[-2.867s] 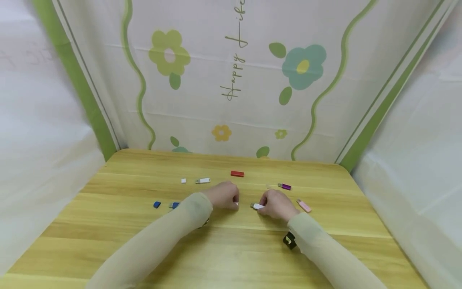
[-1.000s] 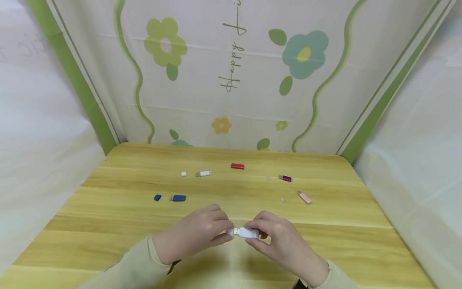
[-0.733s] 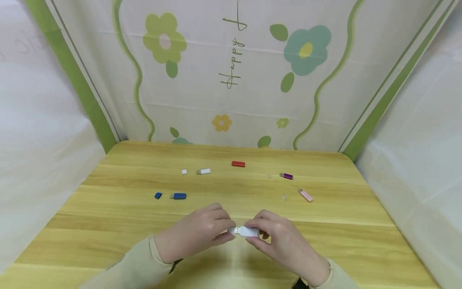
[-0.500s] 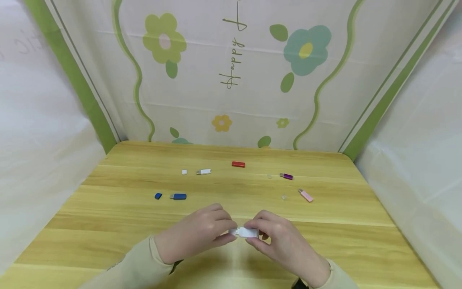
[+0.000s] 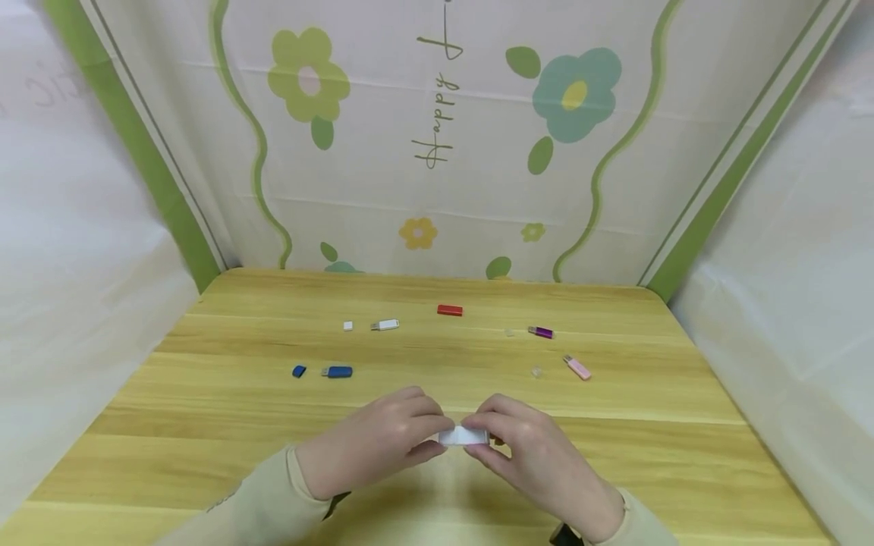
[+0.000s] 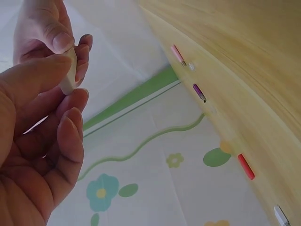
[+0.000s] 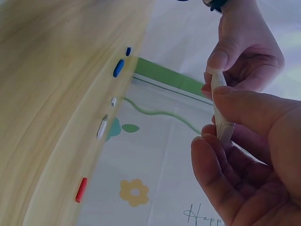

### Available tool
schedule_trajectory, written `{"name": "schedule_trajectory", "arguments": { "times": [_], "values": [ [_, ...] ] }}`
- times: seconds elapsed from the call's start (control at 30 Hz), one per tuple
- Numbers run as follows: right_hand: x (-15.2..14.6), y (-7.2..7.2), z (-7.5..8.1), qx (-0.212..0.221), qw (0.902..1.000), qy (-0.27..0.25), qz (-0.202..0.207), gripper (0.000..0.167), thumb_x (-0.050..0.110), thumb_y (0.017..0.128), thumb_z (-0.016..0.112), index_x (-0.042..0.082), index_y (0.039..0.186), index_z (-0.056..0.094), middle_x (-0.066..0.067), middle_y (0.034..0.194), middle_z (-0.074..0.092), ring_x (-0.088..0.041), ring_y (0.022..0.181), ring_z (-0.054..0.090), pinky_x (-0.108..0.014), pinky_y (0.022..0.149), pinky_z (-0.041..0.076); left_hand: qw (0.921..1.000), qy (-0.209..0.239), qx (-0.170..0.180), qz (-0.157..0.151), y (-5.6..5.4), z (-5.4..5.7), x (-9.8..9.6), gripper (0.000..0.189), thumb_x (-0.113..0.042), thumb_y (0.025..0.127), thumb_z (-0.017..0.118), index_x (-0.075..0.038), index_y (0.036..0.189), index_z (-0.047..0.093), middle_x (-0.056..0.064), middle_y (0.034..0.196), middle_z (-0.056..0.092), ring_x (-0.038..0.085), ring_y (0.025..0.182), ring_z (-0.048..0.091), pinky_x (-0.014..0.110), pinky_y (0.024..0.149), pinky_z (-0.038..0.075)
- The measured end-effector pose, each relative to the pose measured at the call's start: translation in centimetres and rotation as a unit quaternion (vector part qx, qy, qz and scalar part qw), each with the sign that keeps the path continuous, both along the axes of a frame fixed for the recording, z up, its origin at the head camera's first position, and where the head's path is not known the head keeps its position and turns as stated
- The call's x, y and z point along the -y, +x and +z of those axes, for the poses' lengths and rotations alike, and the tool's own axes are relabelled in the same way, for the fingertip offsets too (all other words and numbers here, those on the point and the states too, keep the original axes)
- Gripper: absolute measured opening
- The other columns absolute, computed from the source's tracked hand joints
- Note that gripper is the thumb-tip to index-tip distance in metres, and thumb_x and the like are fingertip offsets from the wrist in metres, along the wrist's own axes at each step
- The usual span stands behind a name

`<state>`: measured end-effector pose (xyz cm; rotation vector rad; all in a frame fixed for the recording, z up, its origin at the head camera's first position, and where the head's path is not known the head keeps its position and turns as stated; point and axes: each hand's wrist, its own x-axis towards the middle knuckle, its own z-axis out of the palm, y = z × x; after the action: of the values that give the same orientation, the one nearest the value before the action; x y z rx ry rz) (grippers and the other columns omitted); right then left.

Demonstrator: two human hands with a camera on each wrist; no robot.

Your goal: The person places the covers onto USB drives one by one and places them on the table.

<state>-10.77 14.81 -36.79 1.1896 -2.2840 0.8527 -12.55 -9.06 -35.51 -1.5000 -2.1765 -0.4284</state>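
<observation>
In the head view both hands meet above the near part of the table, at a white USB stick point(image 5: 471, 436). My right hand point(image 5: 536, 447) pinches its body between thumb and fingers. The left hand point(image 5: 382, 436) grips the stick's white cap point(image 5: 447, 437) at the other end. Cap and body are in line, and no metal plug shows between them. From the left wrist view the stick point(image 6: 70, 77) looks like one unbroken white piece; in the right wrist view point(image 7: 218, 103) fingers cover parts of it.
On the wooden table point(image 5: 225, 425) lie a blue stick point(image 5: 339, 371) with its blue cap point(image 5: 299, 371), another white stick point(image 5: 388, 324) beside a white cap point(image 5: 348, 326), a red stick point(image 5: 450, 310), and purple point(image 5: 542, 332) and pink point(image 5: 579, 368) sticks beside clear caps point(image 5: 536, 371).
Both hands have come in from the table with stick and cap. The left hand has pushed the cap rightward over the metal plug, which showed half a second ago and is now covered.
</observation>
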Motion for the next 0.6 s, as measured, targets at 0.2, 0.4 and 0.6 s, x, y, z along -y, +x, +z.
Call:
{"name": "schedule_trajectory", "arguments": {
  "times": [0.2, 0.4, 0.6],
  "values": [
    [0.26, -0.15, 0.23, -0.005, 1.0, -0.002, -0.002, 0.031, 0.002, 0.071, 0.088, 0.008, 0.098, 0.074, 0.007, 0.095, 0.063, -0.002, 0.075, 0.057, -0.009, 0.066, 0.046, 0.999, 0.01, 0.03, 0.032, -0.27, -0.29, 0.26, 0.025, -0.02, 0.079, 0.086, -0.007, 0.097, 0.075, -0.003, 0.086, 0.069, 0.009, 0.076, 0.056, 0.009, 0.069, 0.045],
    [0.52, -0.35, 0.2, 0.001, 1.0, 0.007, -0.001, 0.03, 0.002, 0.071, 0.088, 0.008, 0.097, 0.074, 0.007, 0.094, 0.062, -0.001, 0.076, 0.058, -0.01, 0.066, 0.047, 0.9978, 0.008, 0.053, 0.039, -0.63, -0.53, 0.52, 0.022, -0.023, 0.079, 0.085, -0.008, 0.092, 0.075, -0.004, 0.08, 0.068, 0.006, 0.069, 0.053, 0.007, 0.064, 0.042],
    [0.85, -0.49, 0.02, -0.002, 0.9999, 0.012, 0.0, 0.03, 0.002, 0.07, 0.088, 0.008, 0.096, 0.074, 0.006, 0.091, 0.061, -0.001, 0.074, 0.058, -0.009, 0.065, 0.047, 0.9985, 0.005, 0.041, 0.034, -0.87, -0.58, 0.49, 0.021, -0.023, 0.078, 0.084, -0.007, 0.089, 0.075, -0.005, 0.075, 0.067, 0.004, 0.065, 0.053, 0.006, 0.062, 0.042]
  ]
}}
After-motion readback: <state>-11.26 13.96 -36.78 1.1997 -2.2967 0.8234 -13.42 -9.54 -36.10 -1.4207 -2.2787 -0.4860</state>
